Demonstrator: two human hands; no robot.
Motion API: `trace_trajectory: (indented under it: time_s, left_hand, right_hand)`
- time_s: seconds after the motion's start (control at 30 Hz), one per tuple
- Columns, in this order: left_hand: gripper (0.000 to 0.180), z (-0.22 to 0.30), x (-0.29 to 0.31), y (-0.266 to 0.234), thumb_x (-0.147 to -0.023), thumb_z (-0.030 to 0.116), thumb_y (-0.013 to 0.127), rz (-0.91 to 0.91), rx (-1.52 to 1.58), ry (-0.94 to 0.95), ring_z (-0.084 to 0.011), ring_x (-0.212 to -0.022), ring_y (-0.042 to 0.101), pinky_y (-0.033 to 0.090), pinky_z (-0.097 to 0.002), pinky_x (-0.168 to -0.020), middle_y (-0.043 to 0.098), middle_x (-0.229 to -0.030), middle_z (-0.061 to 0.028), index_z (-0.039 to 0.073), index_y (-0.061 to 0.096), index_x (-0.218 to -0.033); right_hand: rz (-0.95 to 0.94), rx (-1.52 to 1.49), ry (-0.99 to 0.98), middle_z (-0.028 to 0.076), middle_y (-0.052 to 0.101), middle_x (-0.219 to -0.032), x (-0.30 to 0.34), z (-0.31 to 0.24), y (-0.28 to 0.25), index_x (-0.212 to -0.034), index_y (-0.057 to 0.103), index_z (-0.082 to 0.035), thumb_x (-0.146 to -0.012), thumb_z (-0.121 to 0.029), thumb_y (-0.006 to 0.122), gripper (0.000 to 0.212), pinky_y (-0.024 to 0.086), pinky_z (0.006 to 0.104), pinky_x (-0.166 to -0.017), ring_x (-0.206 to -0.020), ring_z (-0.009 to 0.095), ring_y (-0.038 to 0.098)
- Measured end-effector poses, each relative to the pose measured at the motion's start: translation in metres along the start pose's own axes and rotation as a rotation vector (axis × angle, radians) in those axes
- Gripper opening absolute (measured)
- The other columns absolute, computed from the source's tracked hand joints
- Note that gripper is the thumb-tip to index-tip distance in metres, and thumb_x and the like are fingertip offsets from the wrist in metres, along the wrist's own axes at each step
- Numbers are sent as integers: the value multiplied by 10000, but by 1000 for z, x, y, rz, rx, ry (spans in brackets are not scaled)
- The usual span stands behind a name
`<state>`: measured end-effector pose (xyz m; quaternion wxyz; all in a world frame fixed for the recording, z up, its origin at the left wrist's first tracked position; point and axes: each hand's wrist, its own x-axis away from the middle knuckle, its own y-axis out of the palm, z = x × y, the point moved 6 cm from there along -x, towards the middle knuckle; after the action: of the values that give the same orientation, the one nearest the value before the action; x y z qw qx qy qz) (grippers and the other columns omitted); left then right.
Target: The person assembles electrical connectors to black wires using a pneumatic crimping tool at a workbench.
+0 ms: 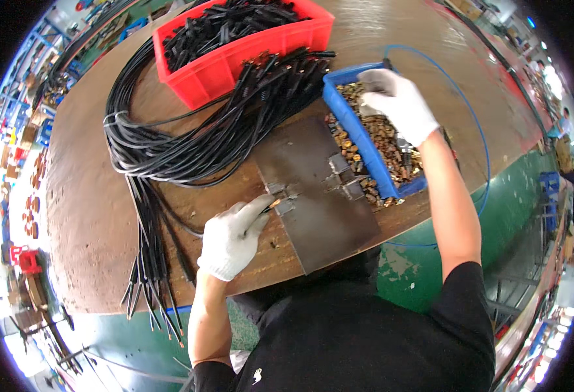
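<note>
Over blue bin point(360, 140), right hand point(401, 106).

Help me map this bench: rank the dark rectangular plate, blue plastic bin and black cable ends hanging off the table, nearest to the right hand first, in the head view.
1. Blue plastic bin: under the right hand.
2. Dark rectangular plate: left of the bin.
3. Black cable ends: far left, hanging off the table.

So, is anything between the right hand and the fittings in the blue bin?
Nothing visible: the right hand is over the open top of the blue bin, and no lid covers the fittings there. Its height above them is hard to tell.
</note>
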<state>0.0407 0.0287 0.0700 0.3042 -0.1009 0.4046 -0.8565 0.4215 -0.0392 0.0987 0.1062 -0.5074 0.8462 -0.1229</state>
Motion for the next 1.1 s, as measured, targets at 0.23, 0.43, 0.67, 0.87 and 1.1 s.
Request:
trace_trajectory:
  time_s: [0.23,0.43,0.67,0.87,1.1]
  left_hand:
    - [355,-7,3,0,-953,86,729,40,-6,26,-384,-829,733,575,-448,-752,730,-909,-181,142,765,-1302]
    - [376,-8,4,3,-949,74,727,35,-30,15,-377,-813,732,577,-441,-733,726,-896,-174,160,767,-1312]
    - [387,-10,5,-2,-947,65,728,103,6,12,-378,-819,737,582,-441,-732,731,-905,-177,163,763,-1320]
    - [412,-9,7,-6,-945,68,732,162,12,43,-360,-771,726,580,-438,-697,716,-869,-149,200,759,-1334]
    - [407,-5,8,-12,-925,32,745,168,47,41,-366,-794,738,582,-427,-715,736,-895,-160,155,768,-1312]
  right_hand:
    - [-178,-308,211,40,701,-950,58,-34,90,-1251,674,10,-1003,-65,751,271,589,291,-627,-749,129,708]
    - [-295,-754,445,58,755,-931,85,17,152,-1092,747,-28,-1015,-113,770,117,608,335,-679,-783,177,737]
    - [-399,-989,530,70,782,-989,98,22,181,-1208,764,-17,-1038,-56,707,184,617,354,-751,-856,199,754]
    - [-287,-942,539,120,784,-1148,101,29,186,-1206,756,1,-1013,-26,712,199,595,315,-772,-903,201,751]
    - [-347,-1022,448,121,798,-1134,102,20,191,-1242,756,5,-1015,0,707,232,647,385,-930,-1023,246,777]
